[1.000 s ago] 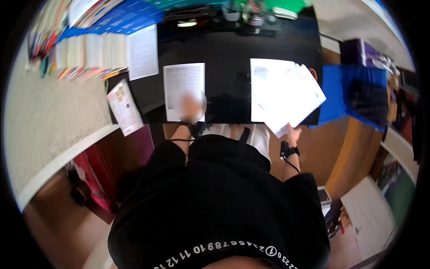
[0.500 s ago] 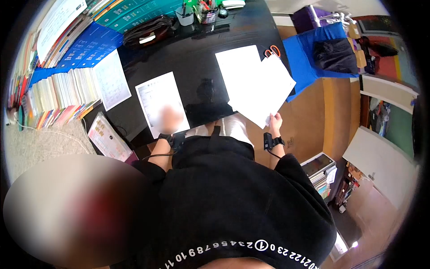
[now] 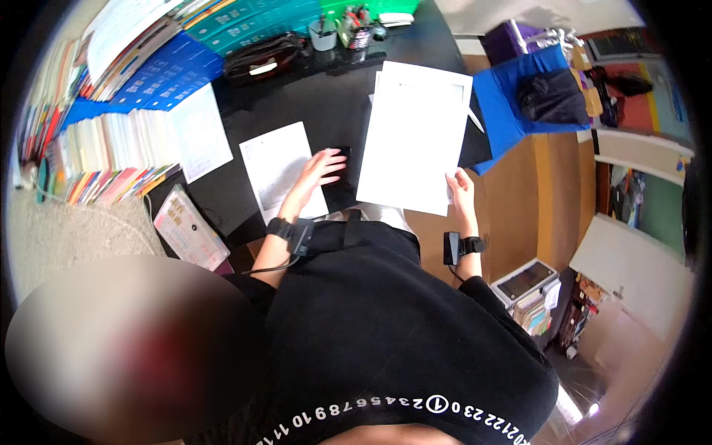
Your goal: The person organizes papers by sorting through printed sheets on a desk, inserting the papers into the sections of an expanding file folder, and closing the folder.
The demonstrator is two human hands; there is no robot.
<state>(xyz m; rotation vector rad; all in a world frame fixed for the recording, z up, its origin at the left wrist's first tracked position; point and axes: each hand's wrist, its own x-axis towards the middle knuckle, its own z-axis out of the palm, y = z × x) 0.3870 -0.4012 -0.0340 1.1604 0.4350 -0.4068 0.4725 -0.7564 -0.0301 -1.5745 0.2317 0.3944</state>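
Note:
My right hand [image 3: 461, 188] pinches the lower right edge of a white sheet of paper [image 3: 415, 137] with faint print. The sheet spans the right part of the desk; edges of other paper peek out from under it. My left hand [image 3: 323, 167] has its fingers spread and holds nothing. It hovers over or rests on the dark desktop, I cannot tell which, between that sheet and a printed page [image 3: 271, 159]. The left wrist and forearm cover part of this page. Each wrist wears a black strapped device.
The black desk [image 3: 337, 96] carries a dark pouch [image 3: 267, 55], a pen cup [image 3: 322, 37] and a mesh pen holder [image 3: 357, 35] at the back. Blue file boxes [image 3: 163, 85] and stacked booklets [image 3: 119, 152] line the left. A blue chair [image 3: 504, 96] stands at the right.
My left hand has come off the printed page and moved right, fingers spread. The sheet in my right hand has turned nearly straight, and the orange-handled scissors are now out of sight.

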